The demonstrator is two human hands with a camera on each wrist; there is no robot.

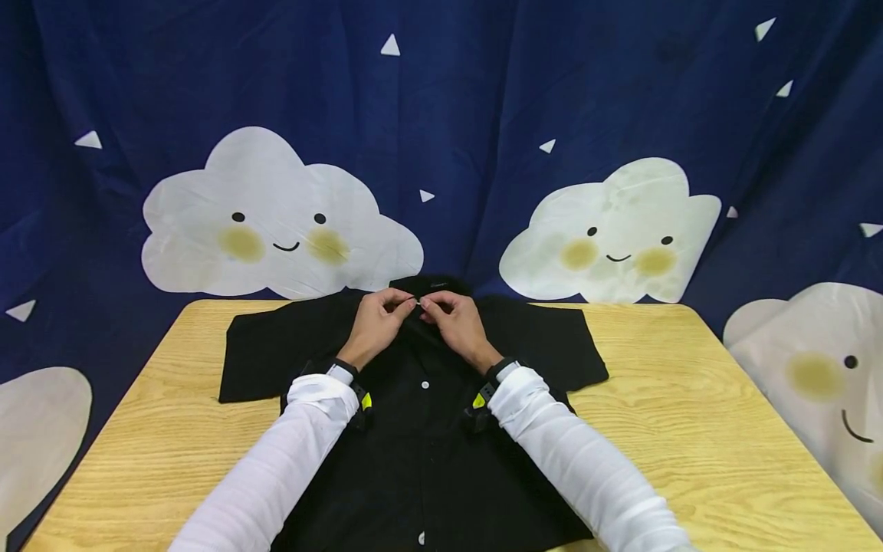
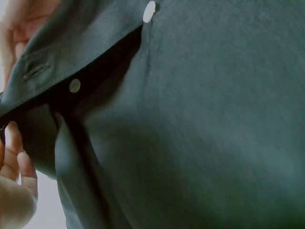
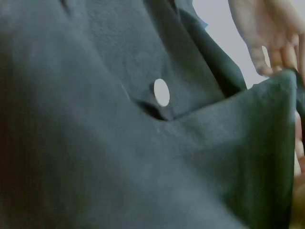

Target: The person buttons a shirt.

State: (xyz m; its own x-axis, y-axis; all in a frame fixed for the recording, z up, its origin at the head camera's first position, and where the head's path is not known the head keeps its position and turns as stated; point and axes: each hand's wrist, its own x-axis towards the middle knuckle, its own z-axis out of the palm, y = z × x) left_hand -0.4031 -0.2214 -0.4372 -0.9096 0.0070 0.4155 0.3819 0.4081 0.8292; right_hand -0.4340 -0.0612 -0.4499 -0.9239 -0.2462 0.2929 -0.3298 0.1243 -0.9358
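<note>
A black short-sleeved shirt (image 1: pixel 386 475) lies front up, its collar (image 1: pixel 434 285) at the far end. At the neck, my left hand (image 1: pixel 375 326) and right hand (image 1: pixel 461 322) pinch the front edges, thumbs and forefingers nearly meeting. A small white thing, perhaps a button, shows between the fingertips. In the left wrist view, the upper flap with its buttonhole (image 2: pixel 36 71) is raised over a button (image 2: pixel 75 86); a white button (image 2: pixel 149 12) sits lower on the front. The right wrist view shows a white button (image 3: pixel 161 92) beside the lifted flap; cloth partly covers the fingers.
The shirt covers the middle of a light wooden table (image 1: pixel 690 429). Behind the table hangs a dark blue curtain (image 1: pixel 455 92) printed with smiling clouds and white triangles. Further white buttons, such as the lower button (image 1: pixel 425 385), run down the shirt front.
</note>
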